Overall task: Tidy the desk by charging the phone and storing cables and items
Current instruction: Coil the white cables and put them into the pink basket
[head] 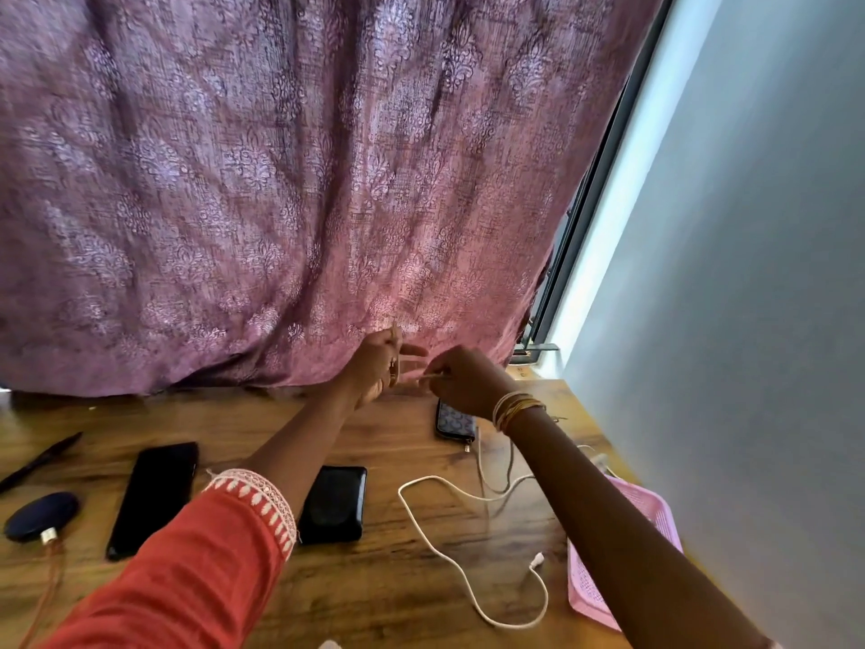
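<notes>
Both hands are raised over the far edge of the wooden desk [384, 578], close to the curtain. My left hand [374, 367] has a thin pale cable [394, 367] looped across it, with its fingers pointing right. My right hand [463, 381] pinches the same cable's free strand just beside it. A black phone [154, 498] lies flat at the left, and a black power bank [334, 503] sits under my left forearm. A white charging cable [449, 559] snakes loose across the desk at the right.
A patterned pouch [454, 423] lies below my right hand. A pink basket [650, 512] sits at the desk's right edge by the wall. A pen [42, 461] and a dark round device [42, 515] with an orange cord are at the left. The purple curtain [281, 180] hangs behind.
</notes>
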